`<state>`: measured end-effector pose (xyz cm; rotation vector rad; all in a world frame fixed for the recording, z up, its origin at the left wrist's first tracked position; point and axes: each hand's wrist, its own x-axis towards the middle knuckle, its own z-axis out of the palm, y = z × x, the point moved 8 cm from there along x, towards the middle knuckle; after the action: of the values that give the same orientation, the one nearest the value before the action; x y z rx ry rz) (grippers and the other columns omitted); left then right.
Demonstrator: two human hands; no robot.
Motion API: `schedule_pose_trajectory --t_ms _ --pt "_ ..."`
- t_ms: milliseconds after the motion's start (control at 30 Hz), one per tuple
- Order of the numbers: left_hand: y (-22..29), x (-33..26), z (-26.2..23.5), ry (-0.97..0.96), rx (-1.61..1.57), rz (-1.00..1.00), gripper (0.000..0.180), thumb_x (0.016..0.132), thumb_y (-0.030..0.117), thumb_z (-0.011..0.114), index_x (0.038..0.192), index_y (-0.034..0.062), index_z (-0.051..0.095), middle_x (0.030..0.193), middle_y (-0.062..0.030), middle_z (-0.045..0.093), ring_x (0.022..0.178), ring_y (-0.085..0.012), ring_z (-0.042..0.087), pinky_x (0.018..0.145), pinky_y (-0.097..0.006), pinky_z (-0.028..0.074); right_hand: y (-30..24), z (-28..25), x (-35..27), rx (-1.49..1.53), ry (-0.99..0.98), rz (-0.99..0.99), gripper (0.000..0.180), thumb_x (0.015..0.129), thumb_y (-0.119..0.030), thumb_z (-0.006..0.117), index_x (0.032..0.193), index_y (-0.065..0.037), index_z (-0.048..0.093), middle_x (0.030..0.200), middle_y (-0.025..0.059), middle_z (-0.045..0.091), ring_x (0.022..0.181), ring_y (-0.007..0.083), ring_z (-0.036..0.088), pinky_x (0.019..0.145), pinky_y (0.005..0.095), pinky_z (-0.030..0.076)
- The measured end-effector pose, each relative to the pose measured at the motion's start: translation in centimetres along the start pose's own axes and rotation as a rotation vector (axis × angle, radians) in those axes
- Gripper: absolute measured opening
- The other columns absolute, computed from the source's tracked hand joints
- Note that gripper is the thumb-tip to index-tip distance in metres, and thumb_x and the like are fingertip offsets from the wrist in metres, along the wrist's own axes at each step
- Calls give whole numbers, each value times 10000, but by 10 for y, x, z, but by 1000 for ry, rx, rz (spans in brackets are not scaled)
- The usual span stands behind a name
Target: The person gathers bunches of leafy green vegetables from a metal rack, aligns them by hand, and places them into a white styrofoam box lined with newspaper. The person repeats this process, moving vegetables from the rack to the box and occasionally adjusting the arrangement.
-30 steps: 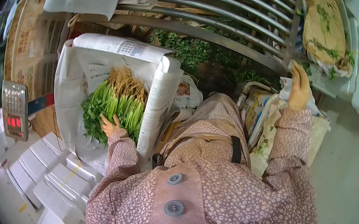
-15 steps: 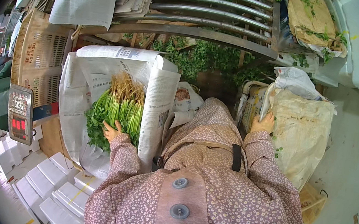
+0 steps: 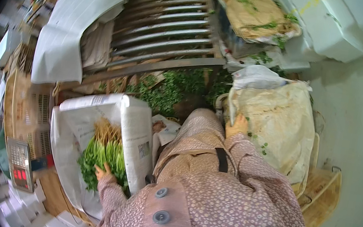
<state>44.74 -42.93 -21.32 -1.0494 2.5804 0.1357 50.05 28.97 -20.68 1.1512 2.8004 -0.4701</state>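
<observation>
Inside the newspaper-lined box (image 3: pixel 136 137), a rooted green bundle (image 3: pixel 109 152) is lying, and the left hand (image 3: pixel 103 173) is resting on its leaves with fingers loosely spread, not closing around them. Right of the box, the right hand (image 3: pixel 236 127) is touching a cream sheet's (image 3: pixel 279 116) left edge; the view is not showing whether its slightly parted fingers are pinching it.

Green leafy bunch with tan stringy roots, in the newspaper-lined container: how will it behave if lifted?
The green bunch would probably flop, its stems being slender and leaves loose. The leaves by the left hand look thin and may bruise. No tie shows, so stems could slip apart.
</observation>
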Motion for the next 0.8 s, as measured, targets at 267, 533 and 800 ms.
schedule_pose_trajectory --t_ms 267,533,800 --pt "150 -49 -212 -129 -294 415 546 969 417 413 1391 71 410 1285 -171 550 1131 -275 559 926 -360 443 -10 -5 -6 134 -39 29 641 762 -227 614 1324 -8 396 1218 158 498 1130 314 480 918 438 445" --pt "487 -305 -90 -509 -290 1628 416 913 66 560 1322 32 494 1268 -147 565 1171 -225 535 971 -320 434 -47 -8 16 231 -268 5 669 829 -298 594 1400 -68 332 1373 157 399 1254 293 403 1040 403 369" --pt "488 -466 37 -844 30 2096 618 842 216 677 1369 33 409 1325 -195 503 1239 -309 475 1043 -402 391 95 -91 -130 994 235 610 354 869 -69 566 1223 -67 576 1274 131 563 1182 253 524 1050 363 387"
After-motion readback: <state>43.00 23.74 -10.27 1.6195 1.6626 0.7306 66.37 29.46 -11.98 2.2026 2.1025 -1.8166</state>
